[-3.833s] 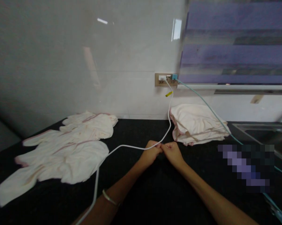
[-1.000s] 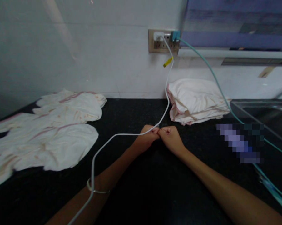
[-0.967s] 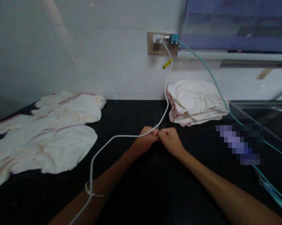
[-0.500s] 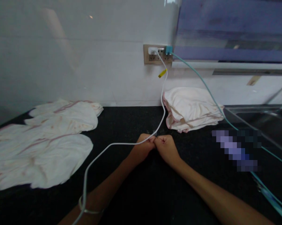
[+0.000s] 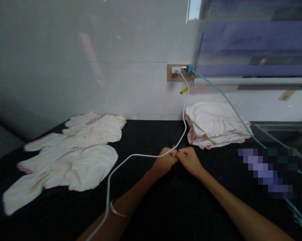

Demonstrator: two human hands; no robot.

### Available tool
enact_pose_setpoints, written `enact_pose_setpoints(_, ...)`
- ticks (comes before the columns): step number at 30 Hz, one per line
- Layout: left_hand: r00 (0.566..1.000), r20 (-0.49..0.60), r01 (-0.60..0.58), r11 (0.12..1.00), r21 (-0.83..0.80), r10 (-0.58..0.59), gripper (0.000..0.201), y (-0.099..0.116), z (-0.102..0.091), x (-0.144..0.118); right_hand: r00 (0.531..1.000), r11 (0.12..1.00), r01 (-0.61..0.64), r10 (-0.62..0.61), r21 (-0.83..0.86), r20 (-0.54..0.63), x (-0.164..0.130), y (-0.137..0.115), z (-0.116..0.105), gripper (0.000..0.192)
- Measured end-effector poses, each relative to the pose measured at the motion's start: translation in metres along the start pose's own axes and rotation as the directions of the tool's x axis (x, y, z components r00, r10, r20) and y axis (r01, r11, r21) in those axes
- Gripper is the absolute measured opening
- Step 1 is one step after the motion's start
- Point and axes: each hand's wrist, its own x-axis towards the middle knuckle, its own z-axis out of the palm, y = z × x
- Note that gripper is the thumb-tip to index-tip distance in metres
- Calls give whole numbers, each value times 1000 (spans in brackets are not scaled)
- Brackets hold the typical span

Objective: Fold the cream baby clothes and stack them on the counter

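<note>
1. Both hands rest on the black tabletop (image 5: 166,214), curled into fists with their knuckles pressed together at the middle.
2. The left hand (image 5: 165,162) is clenched; the white cable (image 5: 130,156) runs across its top at the knuckles (whether the fingers actually pinch it, I cannot tell).
3. The right hand (image 5: 190,160) is clenched too, touching the left; nothing shows inside it.
4. That white cable climbs from the hands up to a white plug in the wall socket (image 5: 180,72), with a small yellow tag (image 5: 184,90) on it just below the socket. In the other direction it loops left over the tabletop and then crosses the left forearm near a thin bangle (image 5: 117,212).
5. A teal cable (image 5: 226,99) leaves the same socket from a teal plug and slants down to the right, passing over the folded cloths.
6. The folded cloths (image 5: 216,124) sit stacked against the wall, just right of the white cable and near the hands.
7. A spread of unfolded white cloths (image 5: 73,155) with pinkish edges lies flat on the left, well apart from the hands.
8. A steel sink (image 5: 283,132) sits at the far right edge.
</note>
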Motion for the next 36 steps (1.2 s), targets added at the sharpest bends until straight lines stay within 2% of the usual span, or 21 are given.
enact_pose_setpoints(6, 999, 38, -6, 1000, 4, 6, 30, -7, -3, 3, 998, 1000, 13, -13, 5, 56, 2, 3, -2, 42)
enact_pose_setpoints(14, 985, 171, 1, 999, -47, 7, 35, -19, -11, 11, 996, 999, -32, 31, 3, 84, 0, 4, 2, 38)
enact_pose_setpoints(17, 983, 186, -24, 996, 83, 8, 32, -14, -20, 11, 995, 1000, -18, 17, 6, 99, -1, 2, 2, 38)
enact_pose_setpoints(19, 996, 92, -13, 958, 286, -14, 28, -10, -33, 11, 995, 1000, -5, 7, -13, 98, -2, 2, 3, 39)
enact_pose_setpoints(21, 991, -132, 94, 847, 523, -29, 25, -8, -51, 13, 996, 999, 5, -1, -39, 93, -2, 3, 3, 39)
enact_pose_setpoints(23, 933, -360, 272, 689, 672, -17, 22, -8, -76, 13, 996, 998, 8, -2, -55, 95, -1, 5, 4, 40)
enact_pose_setpoints(25, 867, -498, 406, 542, 736, 26, 14, -12, -104, 10, 995, 998, 7, -1, -56, 101, -1, 8, 4, 40)
enact_pose_setpoints(27, 802, -585, 489, 426, 761, 124, 11, -19, -132, 2, 995, 999, 6, -1, -54, 105, -1, 10, 4, 41)
enact_pose_setpoints(29, 713, -674, 589, 353, 727, 196, 33, -28, -157, -7, 995, 998, 10, -4, -59, 103, -1, 11, 4, 41)
enact_pose_setpoints(31, 646, -753, 693, 319, 647, 123, 48, -37, -176, -16, 995, 998, 13, -6, -68, 104, -1, 12, 5, 41)
enact_pose_setpoints(33, 632, -775, 741, 284, 609, 14, 49, -44, -187, -21, 993, 998, 14, -6, -67, 115, -1, 12, 6, 42)
enact_pose_setpoints(36, 663, -748, 727, 255, 638, -21, 44, -48, -192, -20, 990, 998, 19, -11, -52, 142, -1, 12, 7, 43)
